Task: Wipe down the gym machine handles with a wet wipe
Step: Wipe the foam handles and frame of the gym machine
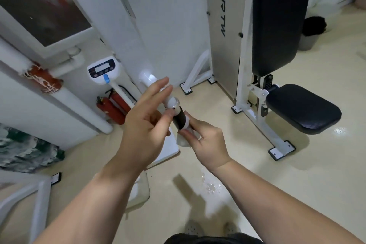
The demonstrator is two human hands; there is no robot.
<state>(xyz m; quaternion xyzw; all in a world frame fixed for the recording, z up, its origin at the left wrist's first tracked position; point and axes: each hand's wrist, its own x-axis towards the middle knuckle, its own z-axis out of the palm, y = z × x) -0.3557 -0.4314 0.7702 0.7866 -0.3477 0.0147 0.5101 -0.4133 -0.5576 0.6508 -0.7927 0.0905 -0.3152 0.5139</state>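
Note:
A white machine bar (pixel 152 83) runs down toward me and ends in a black handle grip (pixel 180 120). My left hand (pixel 146 125) is beside the bar where white metal meets the black grip; its thumb and a fingertip touch that joint while the other fingers stretch out straight. My right hand (pixel 206 142) grips the lower end of the handle with a white wet wipe (pixel 183 141) bunched between its fingers and the grip. Most of the wipe is hidden in that hand.
A weight machine with a black backrest (pixel 277 22) and black seat (pixel 303 107) stands at the right. A white scale with a display (pixel 103 69) and two red fire extinguishers (pixel 112 109) are against the left wall. Wet patches (pixel 210 184) shine on the beige floor.

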